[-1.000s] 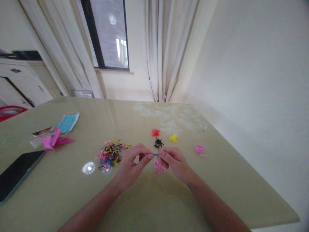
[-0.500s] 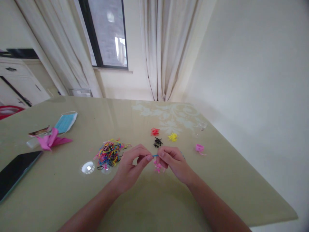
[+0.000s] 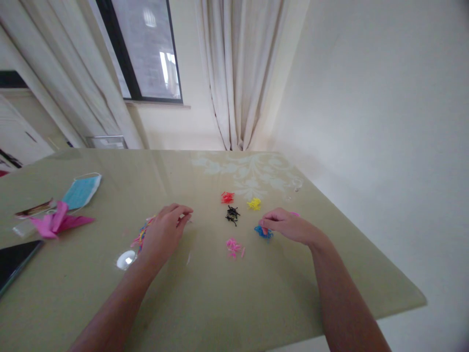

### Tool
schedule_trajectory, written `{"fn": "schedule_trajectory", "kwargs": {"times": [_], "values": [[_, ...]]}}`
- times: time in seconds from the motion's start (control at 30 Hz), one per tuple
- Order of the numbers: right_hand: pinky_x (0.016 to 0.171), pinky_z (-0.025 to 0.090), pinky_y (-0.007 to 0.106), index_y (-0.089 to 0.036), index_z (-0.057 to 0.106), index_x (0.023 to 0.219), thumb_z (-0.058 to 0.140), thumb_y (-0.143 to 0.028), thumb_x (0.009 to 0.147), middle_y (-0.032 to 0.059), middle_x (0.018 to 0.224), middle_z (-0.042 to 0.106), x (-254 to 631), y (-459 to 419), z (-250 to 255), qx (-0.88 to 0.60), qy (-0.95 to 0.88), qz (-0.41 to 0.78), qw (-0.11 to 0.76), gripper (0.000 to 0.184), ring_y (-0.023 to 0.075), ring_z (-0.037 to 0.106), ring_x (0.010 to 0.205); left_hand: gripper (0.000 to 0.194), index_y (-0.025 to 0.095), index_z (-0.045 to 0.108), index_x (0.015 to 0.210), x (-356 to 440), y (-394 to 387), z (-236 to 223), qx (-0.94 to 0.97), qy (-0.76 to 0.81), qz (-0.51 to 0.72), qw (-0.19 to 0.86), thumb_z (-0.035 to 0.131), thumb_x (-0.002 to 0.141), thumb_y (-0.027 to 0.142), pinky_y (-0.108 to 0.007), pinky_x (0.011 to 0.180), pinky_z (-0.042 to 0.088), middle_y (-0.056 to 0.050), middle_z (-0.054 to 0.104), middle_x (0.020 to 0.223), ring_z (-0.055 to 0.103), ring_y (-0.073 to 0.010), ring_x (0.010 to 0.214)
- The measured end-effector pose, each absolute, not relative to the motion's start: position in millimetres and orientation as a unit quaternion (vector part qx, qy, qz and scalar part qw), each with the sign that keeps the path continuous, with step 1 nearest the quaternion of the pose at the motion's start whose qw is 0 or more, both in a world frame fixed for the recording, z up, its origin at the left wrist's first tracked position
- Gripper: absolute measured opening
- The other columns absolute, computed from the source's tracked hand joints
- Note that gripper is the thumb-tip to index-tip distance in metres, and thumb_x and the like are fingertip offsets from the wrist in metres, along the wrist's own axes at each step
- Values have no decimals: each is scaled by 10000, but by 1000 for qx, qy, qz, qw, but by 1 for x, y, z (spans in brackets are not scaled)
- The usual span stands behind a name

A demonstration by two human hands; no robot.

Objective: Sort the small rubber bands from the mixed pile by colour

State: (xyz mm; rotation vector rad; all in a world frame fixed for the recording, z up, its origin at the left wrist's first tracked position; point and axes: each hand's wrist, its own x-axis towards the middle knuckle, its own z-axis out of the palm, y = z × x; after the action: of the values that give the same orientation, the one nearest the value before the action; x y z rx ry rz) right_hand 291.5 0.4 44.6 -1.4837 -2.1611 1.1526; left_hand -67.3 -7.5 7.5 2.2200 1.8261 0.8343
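Observation:
My right hand (image 3: 284, 224) is at the small pile of blue rubber bands (image 3: 264, 232), its fingertips pinched on a blue band at the pile's edge. My left hand (image 3: 166, 229) hovers over the mixed heap of coloured rubber bands (image 3: 140, 236), hiding most of it. Its thumb and fingers are slightly apart, with nothing visible between them. Between the hands lie small piles of red rubber bands (image 3: 227, 197), black rubber bands (image 3: 232, 214), yellow rubber bands (image 3: 254, 204) and pink rubber bands (image 3: 234, 248).
Left on the table (image 3: 220, 303) are a clear round lid (image 3: 126, 259), a pink folded-paper figure (image 3: 56, 222), a blue face mask (image 3: 82, 192) and a dark phone (image 3: 16, 261). A pink item (image 3: 295, 213) shows partly behind my right hand. A wall (image 3: 366, 122) borders the right side.
My hands have parted from the blue band stretched between them. The left moved left over the mixed heap; the right moved right to the blue pile. The view has turned slightly right.

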Motion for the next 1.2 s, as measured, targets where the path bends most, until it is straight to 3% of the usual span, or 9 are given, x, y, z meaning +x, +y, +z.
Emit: {"fn": "schedule_trajectory", "kwargs": {"times": [0.13, 0.3, 0.5, 0.73, 1.0, 1.2], "values": [[743, 443, 323, -165, 708, 693, 489, -393, 919, 63, 776, 733, 298, 5, 36, -549, -742, 372, 91, 388, 219, 637, 753, 337, 209, 782, 1049, -82, -3, 6, 738, 658, 149, 9, 459, 997, 292, -435, 939, 507, -107, 770, 1082, 683, -327, 1053], [718, 428, 320, -178, 642, 647, 470, -322, 879, 54, 724, 695, 298, 11, 26, -564, -744, 354, 50, 323, 216, 614, 725, 364, 218, 807, 1060, -83, 0, 2, 742, 664, 82, 46, 457, 1006, 301, -440, 979, 503, -110, 777, 1122, 693, -329, 1096], [650, 385, 303, -187, 585, 585, 477, -283, 837, 33, 624, 610, 301, 16, 19, -568, -741, 355, 47, 290, 194, 551, 655, 349, 240, 804, 1096, -79, 1, -3, 745, 658, 103, 44, 490, 1004, 363, -439, 975, 497, -105, 769, 1128, 692, -320, 1094], [625, 369, 290, -195, 547, 541, 501, -257, 818, 11, 575, 551, 302, 17, 15, -564, -743, 357, 55, 287, 177, 505, 616, 345, 234, 816, 1013, -67, -3, -3, 767, 629, 120, 37, 476, 1002, 293, -422, 910, 494, -117, 759, 1048, 694, -315, 1034], [600, 344, 287, -197, 525, 533, 497, -287, 836, 3, 550, 509, 304, 19, 10, -565, -744, 353, 57, 317, 166, 478, 595, 327, 223, 808, 989, -64, -4, -4, 766, 627, 140, 27, 487, 995, 286, -433, 891, 495, -122, 761, 1035, 699, -334, 1022], [595, 329, 296, -211, 475, 526, 481, -324, 851, -4, 543, 466, 305, 21, 8, -564, -745, 351, 64, 344, 168, 452, 590, 320, 239, 809, 984, -61, -7, 2, 747, 639, 184, 21, 499, 998, 319, -375, 857, 505, -92, 777, 1057, 718, -295, 987]]}}
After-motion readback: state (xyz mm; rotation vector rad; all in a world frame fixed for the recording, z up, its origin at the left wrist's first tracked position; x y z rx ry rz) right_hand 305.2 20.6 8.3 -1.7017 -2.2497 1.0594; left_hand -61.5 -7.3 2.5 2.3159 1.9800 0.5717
